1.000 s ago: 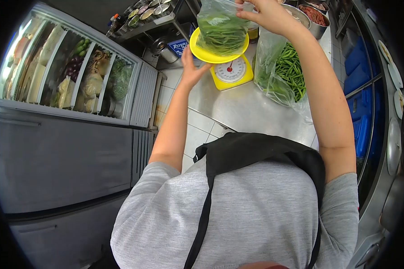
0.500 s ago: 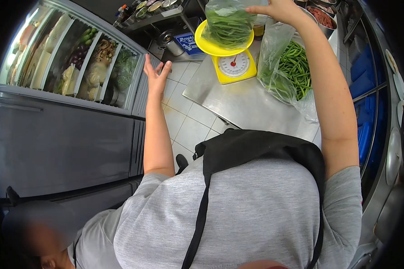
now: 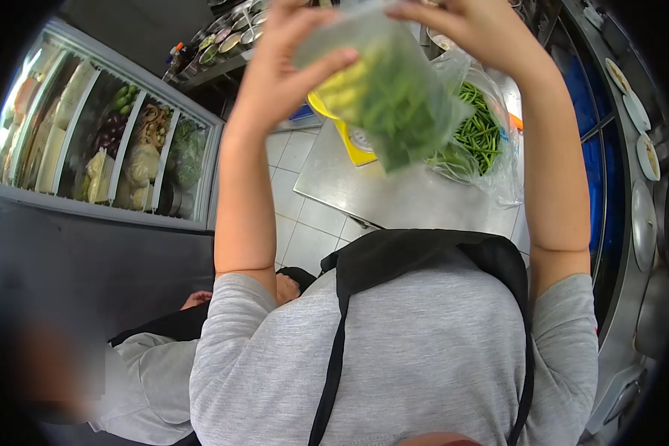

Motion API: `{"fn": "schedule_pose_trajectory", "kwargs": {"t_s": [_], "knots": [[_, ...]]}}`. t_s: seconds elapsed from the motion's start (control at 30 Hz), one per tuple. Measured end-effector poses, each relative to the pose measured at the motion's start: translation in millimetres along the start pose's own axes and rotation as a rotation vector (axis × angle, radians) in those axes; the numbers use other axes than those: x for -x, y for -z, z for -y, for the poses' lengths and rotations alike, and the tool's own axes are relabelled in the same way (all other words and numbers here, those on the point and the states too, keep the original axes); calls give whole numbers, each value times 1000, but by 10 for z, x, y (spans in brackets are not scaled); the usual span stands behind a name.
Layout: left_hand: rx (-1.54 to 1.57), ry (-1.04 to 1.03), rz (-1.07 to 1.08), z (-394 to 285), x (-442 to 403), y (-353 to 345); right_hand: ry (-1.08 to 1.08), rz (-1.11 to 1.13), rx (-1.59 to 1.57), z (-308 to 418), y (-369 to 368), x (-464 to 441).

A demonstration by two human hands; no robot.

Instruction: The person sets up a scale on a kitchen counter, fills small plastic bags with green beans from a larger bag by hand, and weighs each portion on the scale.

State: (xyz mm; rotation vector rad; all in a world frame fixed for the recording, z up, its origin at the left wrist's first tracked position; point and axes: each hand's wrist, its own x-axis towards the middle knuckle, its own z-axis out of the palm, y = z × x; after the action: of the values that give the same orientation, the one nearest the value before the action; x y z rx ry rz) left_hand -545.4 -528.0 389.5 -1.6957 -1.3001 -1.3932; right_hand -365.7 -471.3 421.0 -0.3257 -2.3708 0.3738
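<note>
Above the worktop [image 3: 401,202] near its left edge, the left hand [image 3: 279,63] and right hand [image 3: 483,33] grip the bag of greens [image 3: 403,97] high up, where even tension should prevent spilling.

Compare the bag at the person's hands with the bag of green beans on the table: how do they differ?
The held bag is up in the air, pinched at its top by the right hand, while the bean bag rests on the steel table. The held bag's contents are blurred, whereas separate beans show in the bean bag. Both are see-through plastic with green contents.
</note>
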Motion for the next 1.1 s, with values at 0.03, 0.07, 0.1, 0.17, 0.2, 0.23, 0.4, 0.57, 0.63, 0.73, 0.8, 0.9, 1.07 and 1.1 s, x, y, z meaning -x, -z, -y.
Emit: {"fn": "schedule_pose_trajectory", "kwargs": {"t_s": [0.03, 0.07, 0.1, 0.17, 0.2, 0.23, 0.4, 0.57, 0.63, 0.73, 0.8, 0.9, 1.07, 1.1], "knots": [[404, -77, 616, 186, 124, 308, -55, 26, -34, -65, 11, 150], [513, 94, 710, 207, 287, 253, -112, 53, -70, -101, 16, 298], [572, 130, 729, 148, 381, 232, -93, 34, -19, -90, 20, 447], [566, 128, 771, 11, 503, 273, -113, 36, 22, -24, -13, 796], [531, 149, 830, -61, 610, 277, -151, 61, 10, 25, -61, 980], [492, 168, 887, -118, 750, 245, -200, 65, -9, 56, -142, 1146], [522, 13, 1012, -189, 1413, 60, -430, 216, -21, 171, -486, 1807], [675, 109, 1057, -165, 1508, 177, -469, 62, -94, 576, -365, 1584], [755, 215, 1135, -160, 1490, 180, -511, 106, -122, 605, -537, 1467], [845, 440, 1173, -138, 1573, 120, -561, 248, 8, 239, -938, 1471], [856, 558, 1131, -133, 1683, 44, -619, 461, 92, 26, -1147, 1503], [828, 712, 946, -155, 1704, -46, -441, 357, 87, 211, -1199, 1495], [1001, 757, 863, -285, 1484, -18, -442, 238, 121, 295, -1263, 1576], [1006, 753, 863, -321, 1468, 7, -599, 425, 59, 273, -1301, 1567]]}}
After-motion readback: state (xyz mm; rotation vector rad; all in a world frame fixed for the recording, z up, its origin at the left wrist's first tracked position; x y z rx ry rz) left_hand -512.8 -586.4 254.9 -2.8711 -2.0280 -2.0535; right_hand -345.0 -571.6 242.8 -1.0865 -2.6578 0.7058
